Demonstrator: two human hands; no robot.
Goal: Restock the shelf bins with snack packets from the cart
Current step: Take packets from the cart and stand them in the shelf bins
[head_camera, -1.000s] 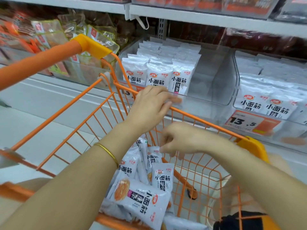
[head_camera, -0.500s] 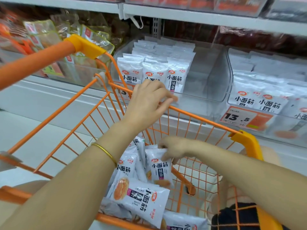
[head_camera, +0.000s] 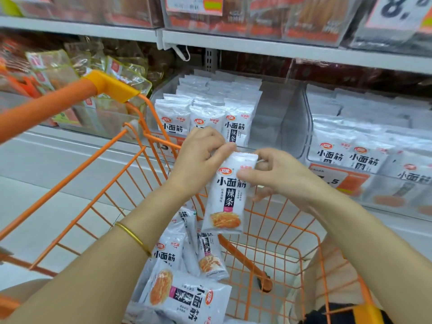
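Both hands are clamped on one white snack packet (head_camera: 228, 197). The left hand (head_camera: 201, 157) pinches its top edge and the right hand (head_camera: 278, 176) its upper side, thumb across the front. Held upright, label forward, above the orange cart (head_camera: 46, 107), it matches the standing rows (head_camera: 236, 127) in the clear shelf bin (head_camera: 275, 118) just behind, probably so it can slot straight into the bin's bare right part. More packets (head_camera: 187, 298) lie loose in the cart.
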